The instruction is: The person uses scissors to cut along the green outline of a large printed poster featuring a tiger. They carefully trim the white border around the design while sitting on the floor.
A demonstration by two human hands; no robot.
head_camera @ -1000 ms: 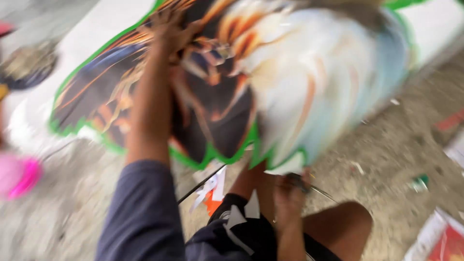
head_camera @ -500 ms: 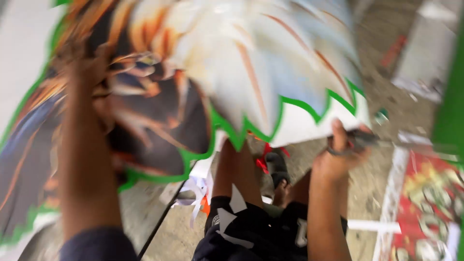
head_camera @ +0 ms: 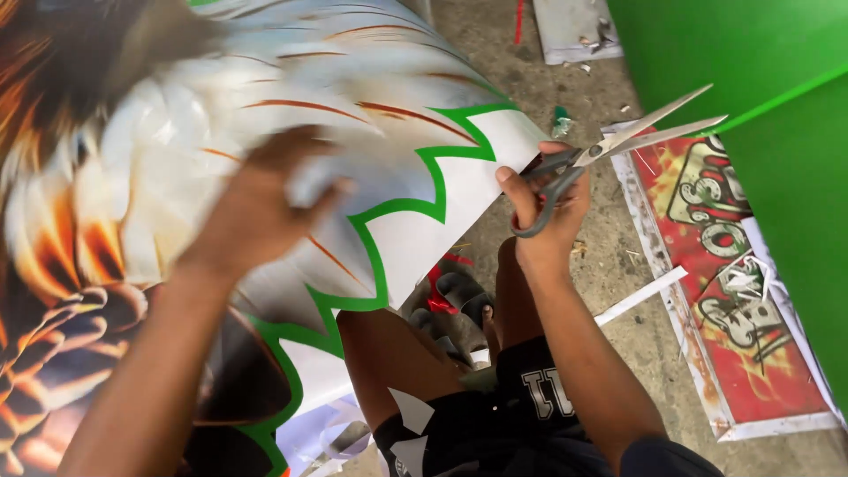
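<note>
Left hand (head_camera: 256, 208): raised at the left, motion-blurred, back of hand to the camera, fingers curled in a loose grip, thumb out to the right. Left forearm: bare, runs from the near left edge up to the wrist.

Right hand (head_camera: 548, 208): at centre right, fingers closed through two handle loops, thumb pointing up and left, knuckles to the right. Right forearm: bare, slants from the near right up to the wrist, dark sleeve at the elbow.

Knees: bare, bent, between the arms.
</note>
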